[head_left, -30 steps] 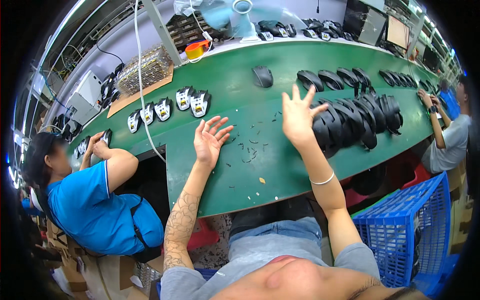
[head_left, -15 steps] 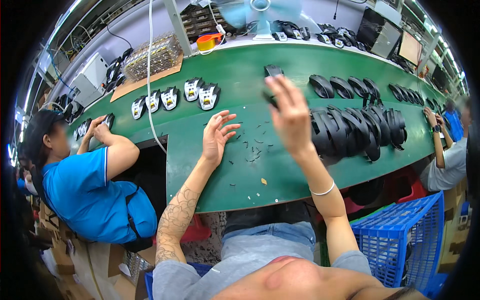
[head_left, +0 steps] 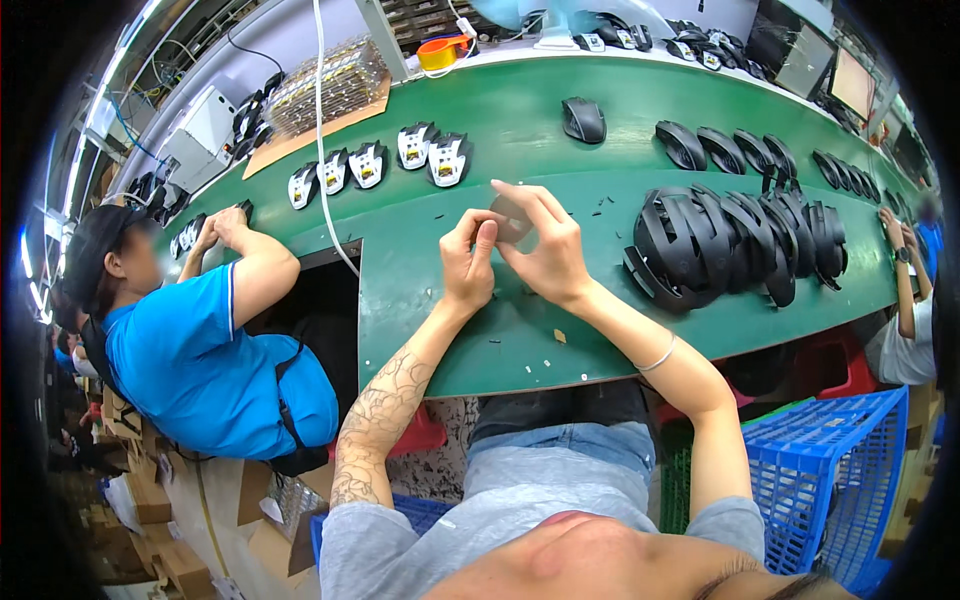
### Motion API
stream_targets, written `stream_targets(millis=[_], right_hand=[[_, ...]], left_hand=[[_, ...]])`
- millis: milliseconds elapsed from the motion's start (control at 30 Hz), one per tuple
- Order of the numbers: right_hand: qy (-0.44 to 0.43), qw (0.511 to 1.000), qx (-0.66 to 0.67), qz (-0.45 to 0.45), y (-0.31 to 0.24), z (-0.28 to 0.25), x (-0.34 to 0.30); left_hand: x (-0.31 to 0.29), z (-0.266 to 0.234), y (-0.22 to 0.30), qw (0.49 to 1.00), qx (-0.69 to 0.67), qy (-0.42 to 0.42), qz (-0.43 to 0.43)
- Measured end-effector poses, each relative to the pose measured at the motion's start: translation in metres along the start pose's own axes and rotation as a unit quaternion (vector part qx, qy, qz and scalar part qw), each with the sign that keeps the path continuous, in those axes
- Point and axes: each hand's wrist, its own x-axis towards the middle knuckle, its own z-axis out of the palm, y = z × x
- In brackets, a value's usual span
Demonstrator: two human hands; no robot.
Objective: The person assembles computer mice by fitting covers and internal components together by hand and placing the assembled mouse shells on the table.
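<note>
My left hand (head_left: pixel 468 262) and my right hand (head_left: pixel 548 248) meet above the green workbench (head_left: pixel 560 300). Between their fingertips they pinch a small flat dark piece (head_left: pixel 512 216). A whole black computer mouse (head_left: pixel 584 120) lies farther back on the bench, beyond my hands. To the right of my right hand stands a packed stack of black mouse top shells (head_left: pixel 730 242).
A row of single black shells (head_left: pixel 722 150) lies behind the stack. White and black mouse bases (head_left: pixel 400 158) sit at the back left. A co-worker in a blue shirt (head_left: pixel 190 340) works at my left, another person (head_left: pixel 905 300) at the right. A blue crate (head_left: pixel 810 480) stands by my right knee.
My right hand drew back from its far reach toward the black mouse. My left hand lifted off the bench, and both now hold the small dark piece together.
</note>
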Motion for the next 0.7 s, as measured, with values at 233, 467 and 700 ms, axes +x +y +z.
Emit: stream_targets(millis=[233, 467, 700], right_hand=[[-0.038, 0.998, 0.041, 0.033, -0.005, 0.003, -0.006], [-0.024, 0.993, -0.074, -0.094, 0.018, -0.001, -0.003], [-0.013, 0.993, -0.061, -0.096, 0.012, 0.003, 0.0]], left_hand=[[-0.006, -0.006, -0.011, 0.998, -0.056, -0.002, -0.039], [0.006, 0.0, -0.008, 0.996, -0.042, 0.071, -0.03], [0.018, -0.01, 0.007, 0.988, -0.095, 0.038, -0.117]])
